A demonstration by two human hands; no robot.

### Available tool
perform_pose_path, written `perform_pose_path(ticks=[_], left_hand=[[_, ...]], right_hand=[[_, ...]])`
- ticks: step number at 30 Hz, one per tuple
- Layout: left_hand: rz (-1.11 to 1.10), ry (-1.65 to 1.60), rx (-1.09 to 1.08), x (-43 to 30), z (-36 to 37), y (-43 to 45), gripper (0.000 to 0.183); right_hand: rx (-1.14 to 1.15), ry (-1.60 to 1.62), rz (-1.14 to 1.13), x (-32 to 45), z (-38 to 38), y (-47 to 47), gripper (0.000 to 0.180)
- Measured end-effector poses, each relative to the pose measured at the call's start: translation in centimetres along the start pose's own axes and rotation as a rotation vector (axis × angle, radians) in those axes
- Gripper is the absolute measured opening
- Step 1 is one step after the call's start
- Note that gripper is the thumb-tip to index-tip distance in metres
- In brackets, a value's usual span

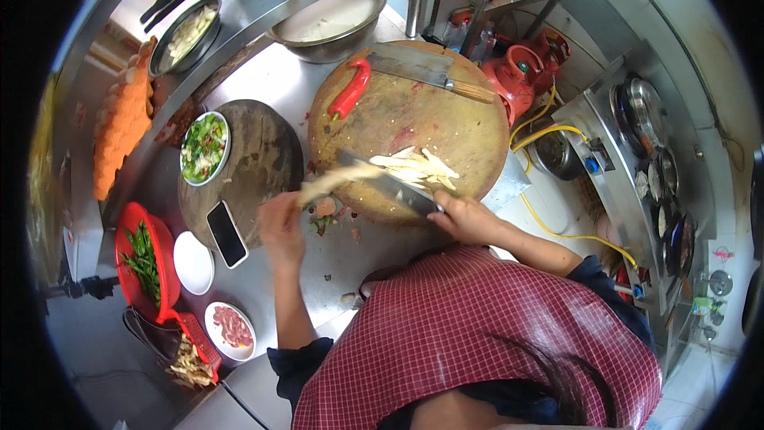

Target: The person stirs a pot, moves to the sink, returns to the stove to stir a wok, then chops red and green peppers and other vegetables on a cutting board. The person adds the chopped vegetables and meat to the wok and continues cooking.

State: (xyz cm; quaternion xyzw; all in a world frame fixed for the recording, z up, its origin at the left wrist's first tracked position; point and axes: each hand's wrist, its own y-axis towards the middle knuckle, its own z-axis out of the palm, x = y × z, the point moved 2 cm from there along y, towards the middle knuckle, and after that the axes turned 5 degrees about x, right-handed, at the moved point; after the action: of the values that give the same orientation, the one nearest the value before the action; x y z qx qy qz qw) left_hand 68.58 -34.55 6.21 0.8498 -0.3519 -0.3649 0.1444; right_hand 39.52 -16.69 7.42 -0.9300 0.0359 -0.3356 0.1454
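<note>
My right hand [459, 215] grips the handle of a dark-bladed kitchen knife [406, 192] over the near part of a round wooden chopping board [441, 131]. My left hand [283, 226], slightly blurred, is off the board's left edge and holds a long pale piece of food [337, 182]. That piece reaches across to the blade and is smeared by motion, so its kind is unclear. Pale cut strips [421, 166] lie heaped beyond the blade. A red chilli pepper [351, 91] and a cleaver [418, 67] with a wooden handle rest farther up the board.
Left stands a second round board [262, 149] bearing a bowl of chopped greens [204, 148] and a phone [227, 234]. Nearby are a red basin [170, 263], a white plate [194, 263] and a dish of sliced meat [231, 327]. Red gas cylinders [507, 80] stand at right.
</note>
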Motion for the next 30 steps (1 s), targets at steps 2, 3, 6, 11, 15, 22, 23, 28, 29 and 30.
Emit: perform_pose_path(ticks=[2,3,6,11,15,22,23,28,29,30], left_hand=[[0.151,-0.024,0.104,-1.2,2.5,-0.3,0.023],[0.165,0.015,0.134,-1.7,3.4,-0.3,0.022],[0.211,0.089,0.215,-2.7,5.2,0.7,0.020],[0.234,0.036,0.297,-3.9,6.0,1.9,0.019],[0.233,0.027,0.289,-4.1,6.4,2.1,0.017],[0.251,0.045,0.302,-4.2,6.6,2.2,0.011],[0.248,0.038,0.309,-4.3,6.7,2.2,0.010],[0.270,0.075,0.328,-4.6,6.6,2.3,0.005],[0.262,0.088,0.344,-4.5,6.6,2.3,0.004],[0.266,0.070,0.339,-4.6,6.7,2.3,0.004]], right_hand=[[-0.001,-0.109,0.121,-0.4,-1.5,0.8,0.030],[-0.029,-0.155,0.083,-0.3,-2.5,1.0,0.029],[0.072,-0.297,0.062,0.2,-4.2,0.5,0.025],[0.072,-0.314,0.024,0.9,-3.3,1.0,0.024],[0.045,-0.322,0.038,0.7,-2.9,1.4,0.023],[0.081,-0.351,-0.012,1.3,-2.9,1.2,0.023],[0.098,-0.384,0.041,1.2,-2.7,1.5,0.023],[0.086,-0.361,0.023,1.4,-2.3,1.6,0.022],[0.114,-0.395,0.092,1.2,-2.3,1.3,0.022],[0.124,-0.413,0.033,1.4,-2.3,1.5,0.022]])
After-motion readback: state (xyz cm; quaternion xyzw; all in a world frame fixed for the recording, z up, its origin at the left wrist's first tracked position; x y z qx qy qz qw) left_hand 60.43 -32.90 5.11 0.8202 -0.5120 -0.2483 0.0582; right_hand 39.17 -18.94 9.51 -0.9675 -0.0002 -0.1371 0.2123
